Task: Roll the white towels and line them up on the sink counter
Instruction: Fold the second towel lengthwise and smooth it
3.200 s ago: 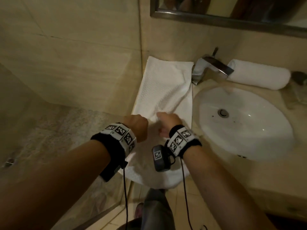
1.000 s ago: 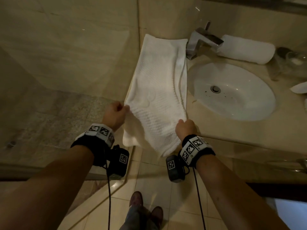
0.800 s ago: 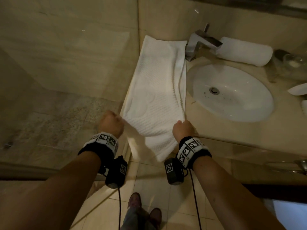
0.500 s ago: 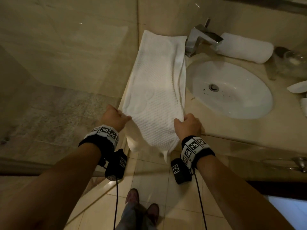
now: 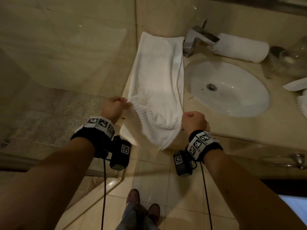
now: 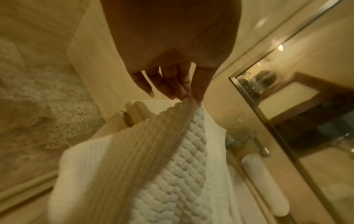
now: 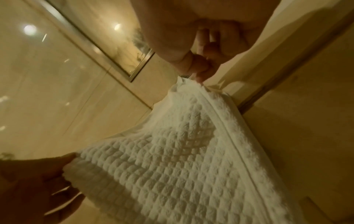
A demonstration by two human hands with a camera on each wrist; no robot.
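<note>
A white waffle-weave towel [image 5: 156, 83] lies lengthwise on the beige counter [image 5: 232, 128] left of the sink, its near end hanging over the front edge. My left hand [image 5: 114, 108] pinches the towel's left side edge [image 6: 184, 106] between thumb and fingers. My right hand [image 5: 192, 122] pinches its right side edge [image 7: 191, 84]. Between my hands the cloth sags a little. A rolled white towel [image 5: 240, 47] lies behind the basin, right of the faucet, also in the left wrist view [image 6: 266, 188].
The oval white basin [image 5: 227, 87] and chrome faucet [image 5: 197, 39] sit right of the flat towel. Glass items [image 5: 289, 60] and a white dish [image 5: 297, 84] stand at far right. A glass shower panel [image 5: 66, 63] is on the left. My feet [image 5: 142, 206] are on the tiled floor.
Both hands moved from the towel's near end to its side edges and spread them apart. In the last second the grip shifted and the near end was tugged slightly.
</note>
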